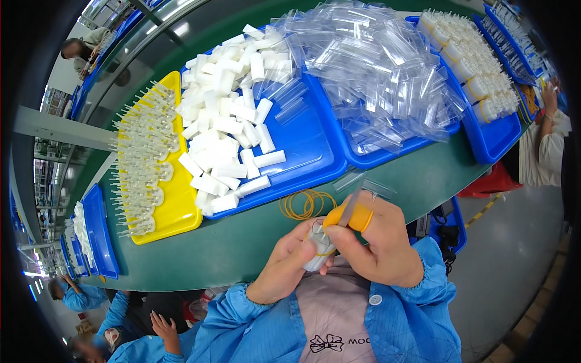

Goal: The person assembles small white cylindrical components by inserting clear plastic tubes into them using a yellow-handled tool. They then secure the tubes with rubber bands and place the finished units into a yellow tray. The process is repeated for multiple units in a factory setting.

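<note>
Head view, looking down: both hands meet just above the near edge of the green tabletop (pixel 242 242), over a pink apron front. One small white bundle (pixel 319 247) sits between them. The left hand (pixel 284 266) comes up from the lower edge in a blue sleeve, fingers curled round the bundle from the left and below, thumb on top. The right hand (pixel 378 242) arches in from the right, its fingers closed down on the bundle's top; one orange finger cot (pixel 351 216) covers a fingertip, and a thin clear sleeve (pixel 353 202) sticks up from that grip. A yellow rubber band seems to circle the bundle, though it is too small to be sure.

Just beyond the hands lies a loose bunch of yellow rubber bands (pixel 305 204), too overlapped to count. Three blue trays stand in a row further back: one blue tray (pixel 302 151) heaped with white blocks (pixel 224 121), a second tray (pixel 387 154) piled with clear plastic sleeves (pixel 375 66), and a third tray (pixel 493 142) filled with white pieces. One yellow tray (pixel 181 212) at the left carries rows of clear pointed parts (pixel 142 157). More blue trays sit at the far left edge. Other people in blue coats work nearby.
</note>
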### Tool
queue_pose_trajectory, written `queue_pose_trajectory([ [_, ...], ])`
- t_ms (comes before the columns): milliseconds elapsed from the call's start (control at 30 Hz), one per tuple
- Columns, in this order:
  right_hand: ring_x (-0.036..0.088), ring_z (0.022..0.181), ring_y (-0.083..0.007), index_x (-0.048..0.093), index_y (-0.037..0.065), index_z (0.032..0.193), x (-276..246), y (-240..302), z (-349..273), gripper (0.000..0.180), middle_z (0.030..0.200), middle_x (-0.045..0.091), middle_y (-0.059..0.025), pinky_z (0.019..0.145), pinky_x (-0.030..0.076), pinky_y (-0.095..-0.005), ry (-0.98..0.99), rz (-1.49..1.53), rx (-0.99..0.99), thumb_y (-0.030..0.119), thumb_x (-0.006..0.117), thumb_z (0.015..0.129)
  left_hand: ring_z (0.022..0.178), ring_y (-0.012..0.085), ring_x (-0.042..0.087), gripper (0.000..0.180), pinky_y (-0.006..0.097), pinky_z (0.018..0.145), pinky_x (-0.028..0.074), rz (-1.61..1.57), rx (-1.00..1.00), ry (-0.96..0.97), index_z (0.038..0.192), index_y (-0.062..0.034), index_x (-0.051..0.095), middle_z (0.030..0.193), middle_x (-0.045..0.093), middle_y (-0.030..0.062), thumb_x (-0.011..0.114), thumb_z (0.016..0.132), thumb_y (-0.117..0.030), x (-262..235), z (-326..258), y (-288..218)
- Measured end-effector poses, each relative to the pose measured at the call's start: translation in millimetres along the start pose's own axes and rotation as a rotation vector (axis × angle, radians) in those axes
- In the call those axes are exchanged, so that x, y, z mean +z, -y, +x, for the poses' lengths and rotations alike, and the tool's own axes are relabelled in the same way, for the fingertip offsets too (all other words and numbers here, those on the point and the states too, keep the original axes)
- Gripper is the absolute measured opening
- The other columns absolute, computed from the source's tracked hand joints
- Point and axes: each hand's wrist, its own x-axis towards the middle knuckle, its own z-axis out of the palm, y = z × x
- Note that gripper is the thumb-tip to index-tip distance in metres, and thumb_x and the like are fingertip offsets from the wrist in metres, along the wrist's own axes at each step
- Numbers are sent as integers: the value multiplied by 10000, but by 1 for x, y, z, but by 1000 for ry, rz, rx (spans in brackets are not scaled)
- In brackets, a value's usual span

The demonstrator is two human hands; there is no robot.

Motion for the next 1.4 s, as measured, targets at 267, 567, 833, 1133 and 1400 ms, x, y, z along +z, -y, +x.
queue_pose_trajectory([
  [267,588,741,-125,594,-26,947,-2,-9,-7,205,862,614,-79,644,481,-262,-194,689,349,177,581,921,875,149,564,650,263,729,464,-172,37,122,1347,20,368,1066,556,101,480,935,-469,-8,6,-7],
  [567,581,656,-94,555,-48,979,-2,-6,0,229,841,612,-91,584,490,-231,-152,751,325,177,515,964,939,176,568,704,280,780,473,-153,-77,32,1392,9,310,1132,549,129,386,947,-531,-2,6,-11],
  [833,565,589,-78,568,-40,946,5,-10,1,193,779,615,-65,515,464,-215,-60,651,363,145,513,958,937,154,547,723,281,802,467,-100,-47,104,1357,-12,332,1203,501,126,495,897,-545,-3,3,-9],
  [1133,577,611,-95,599,-23,883,-2,-6,1,142,732,619,-56,518,457,-263,32,318,239,109,552,909,926,145,540,690,293,800,460,-9,20,21,1333,-20,353,1154,534,130,542,889,-513,6,-6,-6],
  [1400,582,671,-110,611,-35,907,-2,-10,-10,149,803,621,-68,593,467,-260,-100,533,347,104,558,900,938,152,551,725,288,802,458,-77,14,113,1333,-9,353,1108,546,115,535,878,-543,4,-4,-9],
])
